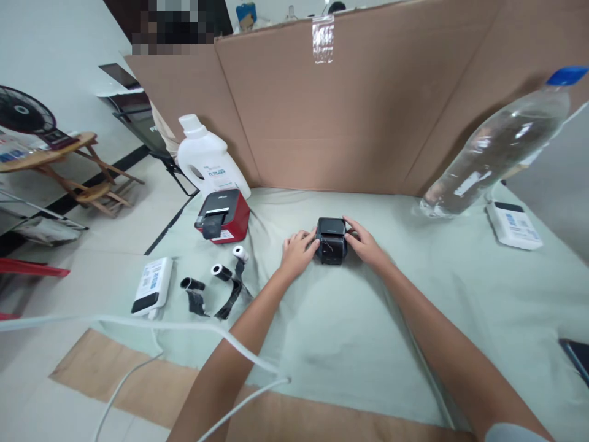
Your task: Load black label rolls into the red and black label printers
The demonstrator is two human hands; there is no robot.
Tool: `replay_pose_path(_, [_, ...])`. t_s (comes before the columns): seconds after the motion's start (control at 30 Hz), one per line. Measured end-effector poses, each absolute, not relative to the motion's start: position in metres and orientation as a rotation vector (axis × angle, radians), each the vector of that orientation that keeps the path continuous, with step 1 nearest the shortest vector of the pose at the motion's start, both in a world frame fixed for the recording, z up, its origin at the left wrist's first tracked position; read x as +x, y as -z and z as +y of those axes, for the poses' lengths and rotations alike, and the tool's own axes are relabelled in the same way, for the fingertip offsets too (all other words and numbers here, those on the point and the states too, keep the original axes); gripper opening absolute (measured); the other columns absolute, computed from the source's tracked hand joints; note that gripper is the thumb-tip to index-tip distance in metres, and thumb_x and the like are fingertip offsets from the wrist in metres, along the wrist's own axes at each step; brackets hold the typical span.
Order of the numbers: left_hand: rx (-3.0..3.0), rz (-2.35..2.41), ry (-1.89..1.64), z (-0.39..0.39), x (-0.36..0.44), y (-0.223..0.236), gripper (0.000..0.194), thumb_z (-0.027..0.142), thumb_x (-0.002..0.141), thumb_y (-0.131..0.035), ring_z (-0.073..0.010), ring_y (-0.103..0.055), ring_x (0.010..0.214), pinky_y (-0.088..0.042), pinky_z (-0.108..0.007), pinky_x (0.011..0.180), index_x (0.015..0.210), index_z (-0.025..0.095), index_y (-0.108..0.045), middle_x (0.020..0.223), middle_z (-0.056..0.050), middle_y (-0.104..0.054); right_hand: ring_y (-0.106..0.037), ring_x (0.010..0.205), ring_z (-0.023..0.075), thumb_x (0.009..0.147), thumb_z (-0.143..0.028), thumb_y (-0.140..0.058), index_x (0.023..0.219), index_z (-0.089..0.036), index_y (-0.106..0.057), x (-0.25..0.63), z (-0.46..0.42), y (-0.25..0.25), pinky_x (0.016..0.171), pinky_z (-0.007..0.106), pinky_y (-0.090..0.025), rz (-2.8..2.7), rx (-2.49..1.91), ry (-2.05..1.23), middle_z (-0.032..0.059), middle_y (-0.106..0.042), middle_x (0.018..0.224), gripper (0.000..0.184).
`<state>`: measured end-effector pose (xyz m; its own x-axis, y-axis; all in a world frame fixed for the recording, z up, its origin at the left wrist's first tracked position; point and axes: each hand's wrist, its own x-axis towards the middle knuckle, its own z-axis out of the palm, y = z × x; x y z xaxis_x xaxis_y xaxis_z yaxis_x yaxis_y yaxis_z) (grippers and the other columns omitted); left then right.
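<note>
A small black boxy device (332, 240), which looks like a portable label printer, rests on the pale green cloth (368, 319) in front of me. My left hand (299, 252) touches its left side with the fingertips. Against its right side, my right hand (363, 242) has the fingers curled. Between them the two hands hold the device from both sides, and it sits upright on the cloth. To the left stands a red and black printer (235, 216) with a dark strip at its front. Nearer me lie several small rolls (221, 272) with black strips trailing from them.
A cardboard panel (331, 123) closes off the back. A white jug (211, 162) stands at back left, and a large water bottle (499, 150) leans at back right. White power banks (154, 283) lie on both sides. A white cable (184, 324) crosses the foreground; a phone (577, 356) lies far right.
</note>
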<state>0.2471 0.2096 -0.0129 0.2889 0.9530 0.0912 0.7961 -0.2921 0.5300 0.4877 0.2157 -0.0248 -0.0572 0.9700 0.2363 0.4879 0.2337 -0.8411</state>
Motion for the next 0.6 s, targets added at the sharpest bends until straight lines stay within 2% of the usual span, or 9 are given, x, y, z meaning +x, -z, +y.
replay_pose_path(0.1, [2.172,1.559,-0.559,0.211,0.247,0.014,0.048,0.048,0.108,-0.038,-0.0252,-0.053,0.126,-0.034,-0.043,0.106,0.152,0.034,-0.052,0.131,-0.005,-0.064,-0.065,0.102,0.0240,0.092,-0.044,-0.053,0.137,-0.022,-0.066,0.493,0.233,0.008,0.087,0.038,-0.054,-1.694,-1.358,-0.681,0.0107,-0.068,0.137,0.052])
replay_pose_path(0.2, [2.166,1.559,-0.557,0.211,0.246,0.013,0.048,0.048,0.108,-0.038,-0.0252,-0.054,0.125,-0.034,-0.043,0.106,0.152,0.035,-0.052,0.130,-0.005,-0.064,-0.067,0.093,0.0238,0.095,-0.041,-0.049,0.114,-0.016,-0.077,0.489,0.255,-0.007,0.085,0.035,-0.051,-1.668,-1.533,-0.525,0.0116,-0.077,0.110,0.041])
replay_pose_path(0.3, [2.170,1.562,-0.557,0.211,0.246,0.013,0.048,0.049,0.108,-0.038,-0.0248,-0.054,0.124,-0.034,-0.042,0.106,0.152,0.035,-0.051,0.129,-0.004,-0.065,-0.067,0.085,0.0250,0.095,-0.039,-0.052,0.093,-0.016,-0.079,0.479,0.269,-0.019,0.078,0.034,-0.047,-1.669,-1.794,-0.349,0.0112,-0.077,0.090,0.035])
replay_pose_path(0.43, [2.188,1.565,-0.570,0.211,0.246,0.014,0.048,0.050,0.108,-0.038,-0.0237,-0.054,0.124,-0.035,-0.040,0.106,0.152,0.036,-0.051,0.128,-0.004,-0.065,-0.066,0.082,0.0247,0.094,-0.038,-0.058,0.092,-0.019,-0.078,0.469,0.263,-0.037,0.069,0.031,-0.042,-1.673,-1.943,-0.150,0.0096,-0.076,0.087,0.028])
replay_pose_path(0.53, [2.196,1.569,-0.555,0.212,0.246,0.014,0.048,0.050,0.108,-0.038,-0.0234,-0.054,0.123,-0.035,-0.039,0.106,0.152,0.037,-0.051,0.128,-0.003,-0.064,-0.067,0.086,0.0236,0.092,-0.036,-0.060,0.093,-0.022,-0.080,0.462,0.259,-0.050,0.070,0.031,-0.043,-1.930,-1.893,-0.218,0.0075,-0.077,0.091,0.024])
replay_pose_path(0.6, [2.189,1.578,-0.540,0.211,0.246,0.013,0.048,0.050,0.108,-0.037,-0.0235,-0.054,0.124,-0.035,-0.039,0.107,0.152,0.037,-0.051,0.128,-0.003,-0.064,-0.067,0.088,0.0233,0.086,-0.032,-0.068,0.092,-0.024,-0.081,0.456,0.261,-0.055,0.071,0.030,-0.044,-2.163,-1.925,-0.332,0.0069,-0.077,0.095,0.017])
